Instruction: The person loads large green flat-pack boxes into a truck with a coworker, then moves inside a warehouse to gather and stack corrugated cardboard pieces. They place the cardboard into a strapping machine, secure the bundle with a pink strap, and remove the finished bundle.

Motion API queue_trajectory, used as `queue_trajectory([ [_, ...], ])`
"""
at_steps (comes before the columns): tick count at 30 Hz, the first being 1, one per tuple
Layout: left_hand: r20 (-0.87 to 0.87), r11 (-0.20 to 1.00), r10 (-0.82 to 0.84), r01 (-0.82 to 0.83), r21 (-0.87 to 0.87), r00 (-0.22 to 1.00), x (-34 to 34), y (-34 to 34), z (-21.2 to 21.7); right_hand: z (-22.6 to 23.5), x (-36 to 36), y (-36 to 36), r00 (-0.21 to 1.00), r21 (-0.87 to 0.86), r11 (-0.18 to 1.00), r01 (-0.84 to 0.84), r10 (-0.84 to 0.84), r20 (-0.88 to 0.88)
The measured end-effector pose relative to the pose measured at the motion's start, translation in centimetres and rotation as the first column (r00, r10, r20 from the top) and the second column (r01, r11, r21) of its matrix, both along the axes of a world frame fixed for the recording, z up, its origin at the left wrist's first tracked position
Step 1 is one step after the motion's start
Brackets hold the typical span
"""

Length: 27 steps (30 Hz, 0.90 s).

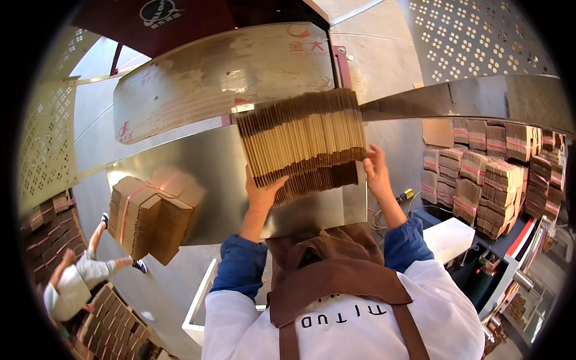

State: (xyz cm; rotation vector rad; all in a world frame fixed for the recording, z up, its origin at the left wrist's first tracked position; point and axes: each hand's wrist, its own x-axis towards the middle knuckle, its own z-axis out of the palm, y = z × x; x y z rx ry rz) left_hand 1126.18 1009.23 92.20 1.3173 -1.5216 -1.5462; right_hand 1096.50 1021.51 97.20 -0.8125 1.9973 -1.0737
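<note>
A thick stack of flat folded cardboard boxes (303, 138) stands on edge on the metal table, its many layers packed side by side. My left hand (262, 191) grips its near left corner, with the thumb laid over the front and the other fingers hidden behind the cardboard. Beside the stack's right end is my right hand (376, 171), fingers apart and slightly bent, holding nothing; whether a fingertip touches the cardboard I cannot tell. A second bundle of folded cardboard (153, 213), tied with pink strap, sits at the table's left end.
Behind the metal table (222, 165) rises a dark red machine (204, 18) with a metal panel (210, 78). Strapped cardboard bundles (480, 171) are piled to the right, near a yellow-handled tool (405, 195) with a cable. At lower left, another person (81, 279) is among more bundles.
</note>
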Motion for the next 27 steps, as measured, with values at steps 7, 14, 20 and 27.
queue_trajectory([
  [7, -0.103, 0.996, 0.023, -0.014, 0.09, 0.994, 0.1, 0.0, 0.5, -0.9, 2.6, 0.4, 0.946, -0.047, 0.99, -0.131, 0.139, 0.292],
  [14, 0.198, 0.985, -0.069, 0.098, -0.139, 0.978, 0.9, -0.2, -1.1, -0.4, 3.8, -0.7, 0.986, 0.195, 0.967, -0.165, 0.158, 0.054],
  [20, 0.084, 0.998, -0.006, 0.011, -0.064, 0.996, 0.5, 0.1, -1.7, -1.2, 6.6, -1.3, 0.936, 0.21, 0.975, -0.071, 0.138, -0.323],
  [27, -0.004, 0.999, 0.022, -0.022, 0.031, 1.0, -0.3, -0.6, 0.0, -1.2, 5.9, -1.6, 0.974, 0.21, 0.978, -0.023, 0.068, -0.214],
])
